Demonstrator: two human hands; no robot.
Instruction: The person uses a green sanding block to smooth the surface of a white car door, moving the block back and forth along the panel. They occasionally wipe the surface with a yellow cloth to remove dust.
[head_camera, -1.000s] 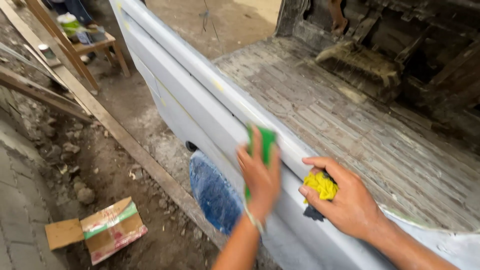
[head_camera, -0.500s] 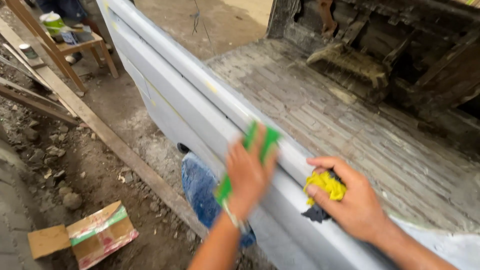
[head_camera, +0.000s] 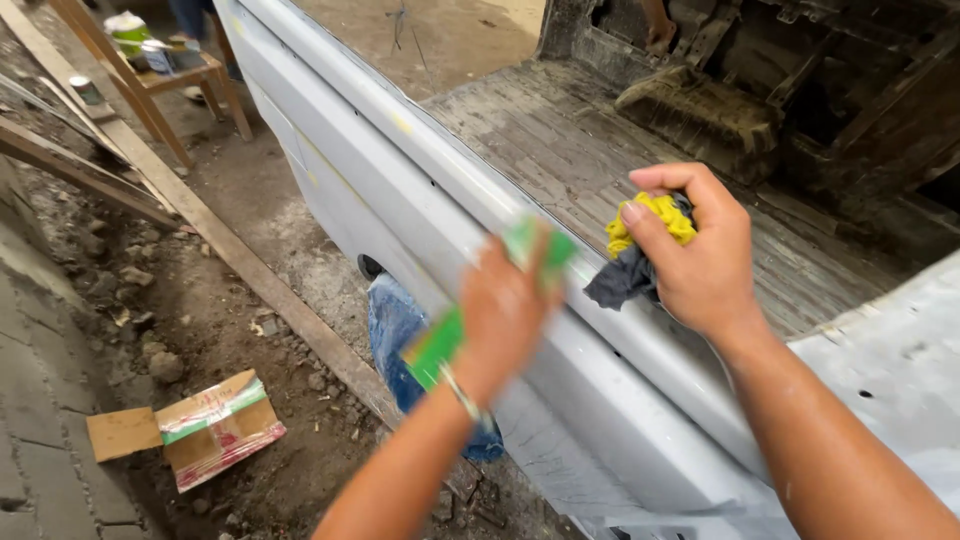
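The left hand (head_camera: 505, 310) has slid lower, blurred, gripping a green pad (head_camera: 440, 345); the right hand (head_camera: 700, 250) pinches a yellow-grey rag (head_camera: 640, 245); a torn carton (head_camera: 190, 430) lies lower left.

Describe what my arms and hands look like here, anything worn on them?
Both forearms are bare, with no sleeves in view and no gloves. The left hand is blurred; a thin pale band, maybe a bracelet or string, crosses its wrist. The right hand shows no ring or watch on the side that faces the camera.
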